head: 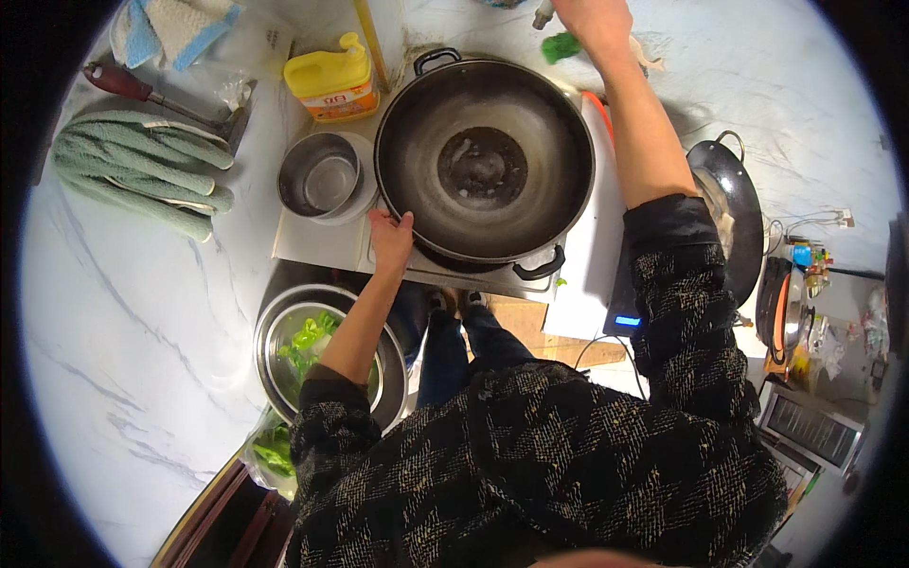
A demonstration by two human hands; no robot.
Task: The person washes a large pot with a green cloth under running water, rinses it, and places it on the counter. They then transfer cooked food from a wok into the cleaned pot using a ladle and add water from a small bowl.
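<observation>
A large dark wok (554, 170) with two black loop handles sits over the stove; a small pool with pale flecks lies at its bottom. My left hand (392, 238) grips the wok's lower left rim, thumb uppermost. Stretched to the top edge of the view is my right hand (595, 21), its fingers partly cut off. Beside it are a metal-tipped spout (543, 14) and a green scrubbing pad (561, 47); whether it holds anything cannot be seen. Left of the wok stands a small metal pot (287, 181), with a yellow detergent jug (330, 74) behind it.
Leafy greens lie in nested metal bowls (264, 348) below my left forearm. A green towel (142, 170) and a red-handled tool (117, 79) lie at left. To the right are a black device with a lit display (628, 321) and a second wok (746, 213).
</observation>
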